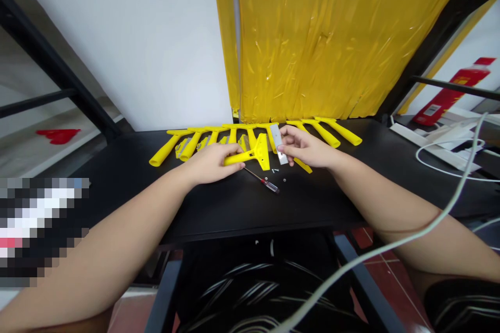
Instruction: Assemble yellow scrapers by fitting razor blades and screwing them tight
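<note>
At the near right, a white cable (pixel 394 244) is strung across the view. On the black worktop (pixel 234 213), a screwdriver (pixel 269 185) is laid slantwise, its tip directed far left towards the left hand (pixel 213 162). Beyond its handle, small screws (pixel 275 170) and a nut (pixel 284 180) are scattered.

The grip of the left hand is closed round a yellow scraper (pixel 261 153), held with its long axis left to right and its broad head turned to the right. Just beside that head, a metal plate (pixel 278 143) is pinched between thumb and fingers of the right hand (pixel 307 146). The plate's long axis is set near to far, roughly along the head's edge, with its far end leaned left. A narrow gap is seen at the near end; contact at the far end cannot be told.

A yellow strip (pixel 303 166) is partly covered by the right hand. Farther off, more yellow handles (pixel 166 150) are ranged in a row, backed by yellow sheeting (pixel 332 36).
</note>
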The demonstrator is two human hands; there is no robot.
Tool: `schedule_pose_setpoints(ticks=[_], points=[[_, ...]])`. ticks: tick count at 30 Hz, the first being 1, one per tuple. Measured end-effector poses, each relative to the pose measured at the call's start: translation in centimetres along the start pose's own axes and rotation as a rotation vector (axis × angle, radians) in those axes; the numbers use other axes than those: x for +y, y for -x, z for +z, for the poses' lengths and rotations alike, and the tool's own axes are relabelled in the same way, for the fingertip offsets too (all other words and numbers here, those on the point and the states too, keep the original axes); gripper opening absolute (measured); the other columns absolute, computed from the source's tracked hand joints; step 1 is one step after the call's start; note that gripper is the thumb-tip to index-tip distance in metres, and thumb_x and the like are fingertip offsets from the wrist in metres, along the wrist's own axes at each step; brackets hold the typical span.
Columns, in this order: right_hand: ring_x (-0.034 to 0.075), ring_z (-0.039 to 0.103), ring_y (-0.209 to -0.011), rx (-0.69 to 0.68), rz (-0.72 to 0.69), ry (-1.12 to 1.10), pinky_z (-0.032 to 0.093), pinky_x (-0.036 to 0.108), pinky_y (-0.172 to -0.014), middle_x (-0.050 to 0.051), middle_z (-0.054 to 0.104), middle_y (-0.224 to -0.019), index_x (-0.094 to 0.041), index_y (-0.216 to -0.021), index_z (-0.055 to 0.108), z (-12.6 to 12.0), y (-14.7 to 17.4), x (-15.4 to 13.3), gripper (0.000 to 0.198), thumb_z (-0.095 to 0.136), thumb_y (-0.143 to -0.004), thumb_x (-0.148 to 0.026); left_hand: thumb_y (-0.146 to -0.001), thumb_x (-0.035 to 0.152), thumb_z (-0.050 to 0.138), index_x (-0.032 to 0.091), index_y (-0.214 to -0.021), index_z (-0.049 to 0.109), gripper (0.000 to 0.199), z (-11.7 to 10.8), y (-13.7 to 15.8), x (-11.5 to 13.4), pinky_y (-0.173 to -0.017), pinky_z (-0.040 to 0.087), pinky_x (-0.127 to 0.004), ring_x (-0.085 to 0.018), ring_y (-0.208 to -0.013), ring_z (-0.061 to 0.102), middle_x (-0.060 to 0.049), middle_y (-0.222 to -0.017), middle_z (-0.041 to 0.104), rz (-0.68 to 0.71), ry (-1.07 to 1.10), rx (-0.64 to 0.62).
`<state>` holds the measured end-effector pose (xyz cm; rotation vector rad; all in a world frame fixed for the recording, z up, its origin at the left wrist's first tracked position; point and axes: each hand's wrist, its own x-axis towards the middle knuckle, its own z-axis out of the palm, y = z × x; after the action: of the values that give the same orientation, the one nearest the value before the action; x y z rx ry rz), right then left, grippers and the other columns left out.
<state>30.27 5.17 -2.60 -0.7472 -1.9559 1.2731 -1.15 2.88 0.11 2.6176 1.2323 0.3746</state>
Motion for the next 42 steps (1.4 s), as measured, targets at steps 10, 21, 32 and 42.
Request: schedule_pose_setpoints(ticks=[10,21,32,42], points=[[0.012,0.066,-0.080,-0.013,-0.024,-0.031,0.061,0.027,-0.069,-0.001,0.062,-0.097,-0.025,-0.119,0.048,0.1,0.1,-0.1,0.034,0.073,-0.096,-0.029,-0.097,0.050,0.062,0.022,-0.105,0.067,0.030,0.0,0.0,0.3,-0.065,0.038,-0.031,-0.016,-0.069,0.057,-0.002,-0.085,0.069,-0.005,-0.021,0.004],[0.014,0.075,-0.070,-0.006,0.158,-0.111,0.069,0.030,-0.070,-0.004,0.071,-0.084,-0.026,-0.115,0.045,0.6,-0.1,-0.3,0.038,0.077,-0.095,-0.035,-0.098,0.051,0.059,0.023,-0.108,0.068,0.031,0.2,0.0,0.4,-0.068,0.041,-0.033,-0.019,-0.075,0.061,-0.003,-0.088,0.071,0.012,-0.056,-0.004],[0.016,0.076,-0.064,0.024,0.322,-0.177,0.067,0.024,-0.058,0.000,0.076,-0.076,-0.023,-0.116,0.051,1.7,-0.5,-0.4,0.049,0.088,-0.084,-0.032,-0.101,0.050,0.057,0.024,-0.120,0.067,0.034,0.7,0.1,1.0,-0.075,0.047,-0.038,-0.027,-0.092,0.069,-0.007,-0.104,0.077,0.005,-0.192,0.035],[0.015,0.074,-0.059,0.011,0.262,-0.138,0.067,0.023,-0.057,-0.002,0.074,-0.071,-0.022,-0.114,0.057,1.6,-0.7,0.1,0.049,0.092,-0.080,-0.028,-0.100,0.051,0.059,0.025,-0.122,0.068,0.035,0.7,0.0,1.2,-0.079,0.048,-0.038,-0.027,-0.096,0.070,-0.007,-0.107,0.077,0.031,-0.183,0.043]])
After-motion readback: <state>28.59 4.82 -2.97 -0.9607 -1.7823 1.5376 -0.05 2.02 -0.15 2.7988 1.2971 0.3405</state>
